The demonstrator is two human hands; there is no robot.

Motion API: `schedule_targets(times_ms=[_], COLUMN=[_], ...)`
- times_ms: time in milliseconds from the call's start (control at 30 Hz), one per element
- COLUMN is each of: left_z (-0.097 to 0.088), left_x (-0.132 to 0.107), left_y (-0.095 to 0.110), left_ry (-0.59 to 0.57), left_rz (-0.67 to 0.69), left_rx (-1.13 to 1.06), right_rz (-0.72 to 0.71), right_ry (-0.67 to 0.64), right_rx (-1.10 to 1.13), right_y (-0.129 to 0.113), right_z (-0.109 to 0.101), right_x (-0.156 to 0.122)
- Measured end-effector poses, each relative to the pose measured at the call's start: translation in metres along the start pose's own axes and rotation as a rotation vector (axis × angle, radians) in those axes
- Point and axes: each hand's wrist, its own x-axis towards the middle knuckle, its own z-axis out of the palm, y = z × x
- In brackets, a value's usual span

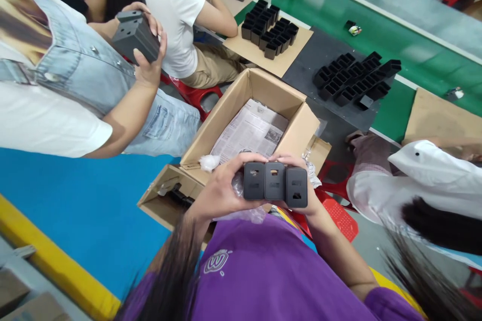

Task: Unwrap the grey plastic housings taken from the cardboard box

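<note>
Three black rectangular plastic housings [274, 182] are pressed side by side in a row between my two hands, close to my chest. Each shows a small cut-out in its end face. My left hand [222, 188] grips the row from the left end, and my right hand [311, 185] closes round the right end. The rightmost housing sits slightly lower, its cut-out at the bottom instead of the top. Just beyond my hands stands an open cardboard box [278, 83] with newspaper [253, 128] lying in its bottom. Clear plastic wrap [253, 214] shows under my left hand.
At the left a co-worker's hand [150, 67] holds several dark housings [136, 35]. Black housings stand in groups on a cardboard sheet [297, 55] and a dark mat [301, 77]. A smaller box [154, 195] lies near my left arm; red stools [341, 218] and seated people flank me.
</note>
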Motion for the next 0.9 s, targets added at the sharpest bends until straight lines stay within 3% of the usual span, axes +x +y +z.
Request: schedule_targets(times_ms=[167, 633, 900], left_z=[0.0, 0.009, 0.008], left_x=[0.001, 0.014, 0.017], left_y=[0.001, 0.007, 0.013], left_ry=[0.016, 0.004, -0.015], left_rz=[0.022, 0.063, 0.064], left_rx=[-0.03, -0.012, -0.001], right_rz=[0.082, 0.118, 0.138], right_ry=[-0.108, -0.017, 0.02], right_rx=[0.097, 0.143, 0.142], right_y=[0.001, 0.013, 0.006], right_z=[-0.006, -0.014, -0.017], right_x=[0.002, -0.002, 0.0])
